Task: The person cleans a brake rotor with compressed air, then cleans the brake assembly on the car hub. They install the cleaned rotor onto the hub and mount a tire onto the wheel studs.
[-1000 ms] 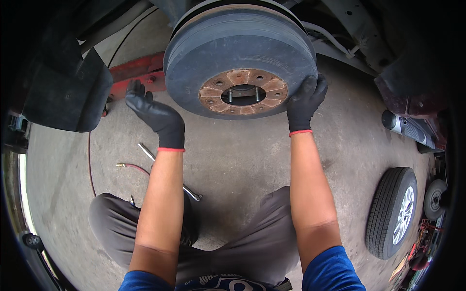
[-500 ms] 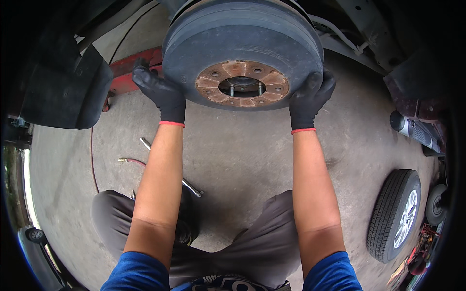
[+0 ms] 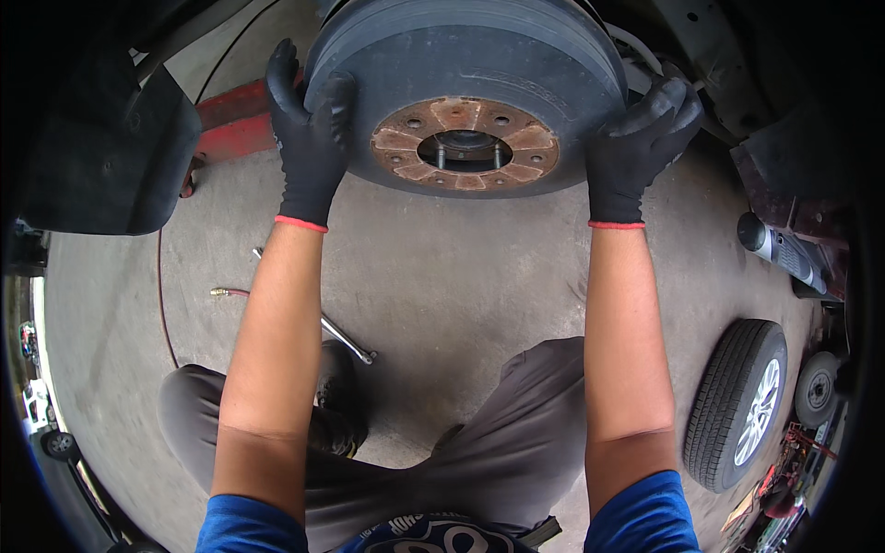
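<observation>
A large dark-grey brake drum (image 3: 396, 74) fills the top middle, its flat face toward me. A rusty ring (image 3: 392, 140) surrounds its centre hole, through which metal studs show. Both my hands wear black gloves with red cuffs. At the drum's left side, my left hand (image 3: 312, 129) is open, one part overlapping the drum's face and other fingers stretched upward outside the rim. My right hand (image 3: 643, 138) is at the right rim, fingers stretched out and apart. How firmly either palm touches the drum I cannot tell.
A red metal jack-like beam (image 3: 235, 124) lies behind my left hand. On the concrete floor are a ratchet (image 3: 346, 338) and a hose with a brass fitting (image 3: 221, 292). A wheel with tyre (image 3: 733, 405) stands at right. Dark vehicle panels (image 3: 111, 147) flank the drum.
Both hands have moved up and outward along the drum's sides, from its lower corners. The fingers have straightened. The view has shifted slightly, and the drum looks a little larger.
</observation>
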{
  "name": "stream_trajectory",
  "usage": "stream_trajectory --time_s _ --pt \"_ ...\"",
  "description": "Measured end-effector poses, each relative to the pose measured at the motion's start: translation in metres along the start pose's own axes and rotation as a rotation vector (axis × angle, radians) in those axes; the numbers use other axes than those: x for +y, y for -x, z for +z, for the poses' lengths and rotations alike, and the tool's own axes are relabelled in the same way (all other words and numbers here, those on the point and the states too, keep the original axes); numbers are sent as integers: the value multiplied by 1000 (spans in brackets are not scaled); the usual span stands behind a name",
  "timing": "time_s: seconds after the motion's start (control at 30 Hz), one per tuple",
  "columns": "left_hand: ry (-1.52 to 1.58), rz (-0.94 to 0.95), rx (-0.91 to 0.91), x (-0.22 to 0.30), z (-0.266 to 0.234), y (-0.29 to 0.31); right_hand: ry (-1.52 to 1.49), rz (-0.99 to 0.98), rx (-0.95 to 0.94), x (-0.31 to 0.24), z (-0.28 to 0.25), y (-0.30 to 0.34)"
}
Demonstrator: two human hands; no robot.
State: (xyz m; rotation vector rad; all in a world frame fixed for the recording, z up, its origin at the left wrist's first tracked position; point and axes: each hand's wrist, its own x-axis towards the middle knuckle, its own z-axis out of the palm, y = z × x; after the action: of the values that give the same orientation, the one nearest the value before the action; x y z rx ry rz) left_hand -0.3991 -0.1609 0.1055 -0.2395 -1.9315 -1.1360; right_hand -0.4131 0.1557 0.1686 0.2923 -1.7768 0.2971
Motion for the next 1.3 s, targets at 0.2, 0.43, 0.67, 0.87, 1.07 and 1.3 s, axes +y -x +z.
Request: stream_trajectory --time_s 0.2,0.43,0.67,0.87,1.07,1.3 --pt "17 -65 -79 11 -7 -5 -512 357 91 -35 -38 -21" --pt "6 -79 -106 13 -11 -1 -17 -98 38 11 22 -9" --pt "-32 48 264 58 -19 -13 104 -271 89 22 26 -7" --pt "-314 55 101 43 10 -63 166 -278 107 21 29 -9" --pt "-253 64 121 49 9 -57 -261 120 62 -2 -4 -3" --pt "-186 30 251 46 -6 -44 -87 79 -18 1 17 6"
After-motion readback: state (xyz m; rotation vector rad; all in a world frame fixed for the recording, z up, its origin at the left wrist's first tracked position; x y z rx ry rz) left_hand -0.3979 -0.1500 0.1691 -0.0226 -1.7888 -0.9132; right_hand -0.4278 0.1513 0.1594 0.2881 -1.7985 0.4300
